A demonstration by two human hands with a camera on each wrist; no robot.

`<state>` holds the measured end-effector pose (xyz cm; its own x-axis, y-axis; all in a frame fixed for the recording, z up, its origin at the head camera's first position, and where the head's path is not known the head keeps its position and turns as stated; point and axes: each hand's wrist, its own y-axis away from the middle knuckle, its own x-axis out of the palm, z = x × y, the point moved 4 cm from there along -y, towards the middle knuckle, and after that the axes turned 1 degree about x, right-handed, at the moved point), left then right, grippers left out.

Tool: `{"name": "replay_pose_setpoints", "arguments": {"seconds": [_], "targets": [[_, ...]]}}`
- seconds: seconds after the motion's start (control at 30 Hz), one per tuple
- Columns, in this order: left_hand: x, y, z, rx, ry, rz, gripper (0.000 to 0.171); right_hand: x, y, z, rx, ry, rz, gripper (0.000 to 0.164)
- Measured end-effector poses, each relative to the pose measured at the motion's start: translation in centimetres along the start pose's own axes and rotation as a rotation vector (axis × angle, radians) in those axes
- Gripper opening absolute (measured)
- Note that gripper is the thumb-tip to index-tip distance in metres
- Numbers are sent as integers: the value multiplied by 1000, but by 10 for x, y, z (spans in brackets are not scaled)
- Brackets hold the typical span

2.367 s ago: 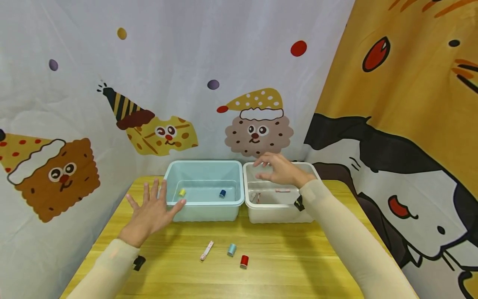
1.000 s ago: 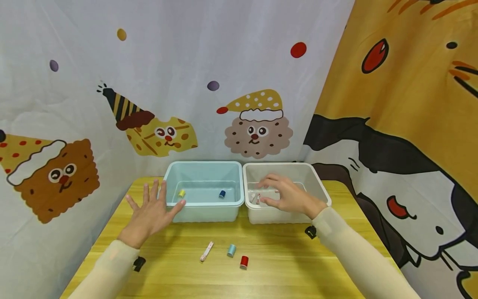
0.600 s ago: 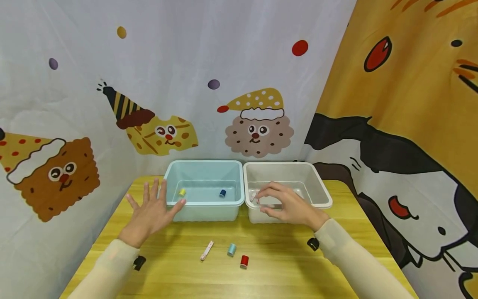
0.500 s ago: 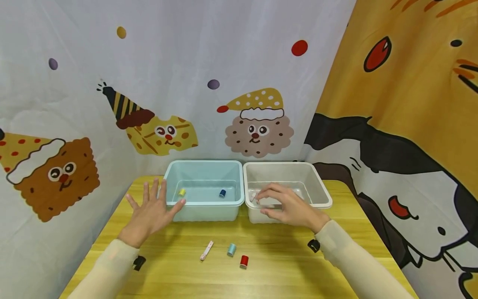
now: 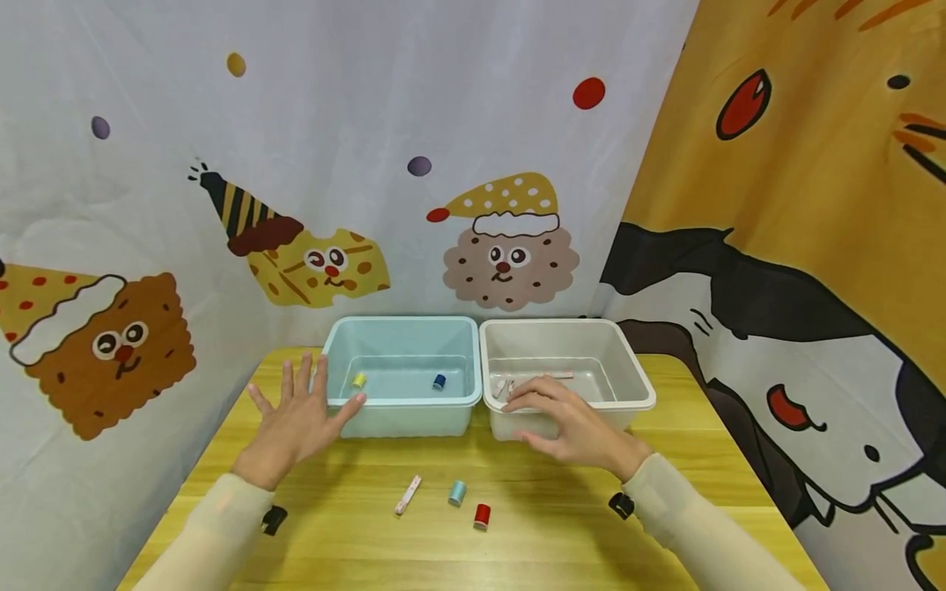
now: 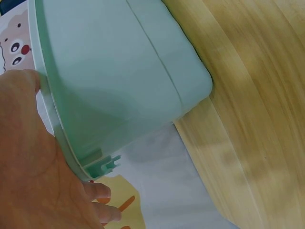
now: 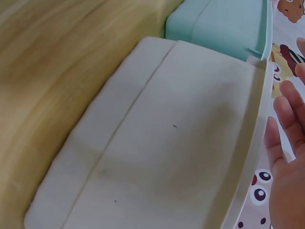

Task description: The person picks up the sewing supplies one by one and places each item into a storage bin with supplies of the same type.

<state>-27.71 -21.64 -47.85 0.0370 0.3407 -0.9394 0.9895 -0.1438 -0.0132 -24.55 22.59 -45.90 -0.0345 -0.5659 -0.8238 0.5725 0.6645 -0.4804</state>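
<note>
My left hand (image 5: 291,427) is held with spread fingers by the front left corner of the light blue bin (image 5: 402,402); the left wrist view shows it beside that rim. With loosely bent fingers and nothing between them, my right hand (image 5: 580,431) hovers over the front rim of the white bin (image 5: 631,404). A yellow thread spool (image 5: 359,380) and a dark blue spool (image 5: 439,382) lie in the blue bin. Small whitish strips with pinkish marks (image 5: 559,375) lie in the white bin, partly hidden by my fingers.
On the wooden table (image 5: 355,550), before the bins, lie a white strip with pinkish marks (image 5: 408,496), a light blue thread spool (image 5: 457,493) and a red thread spool (image 5: 482,516). The bins stand side by side against a printed cloth backdrop (image 5: 332,123).
From high over the white bin my right hand has come down and back toward me to its front rim, uncovering a strip inside. My left hand has stayed in place.
</note>
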Motion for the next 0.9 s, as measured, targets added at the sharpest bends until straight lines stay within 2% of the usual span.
{"name": "replay_pose_setpoints", "arguments": {"seconds": [0.4, 0.9], "targets": [[2, -1, 2, -1, 7, 0, 123, 8, 9, 7, -26, 31, -16, 46], [1, -1, 2, 5, 9, -4, 122, 20, 14, 17, -54, -34, 16, 47]]}}
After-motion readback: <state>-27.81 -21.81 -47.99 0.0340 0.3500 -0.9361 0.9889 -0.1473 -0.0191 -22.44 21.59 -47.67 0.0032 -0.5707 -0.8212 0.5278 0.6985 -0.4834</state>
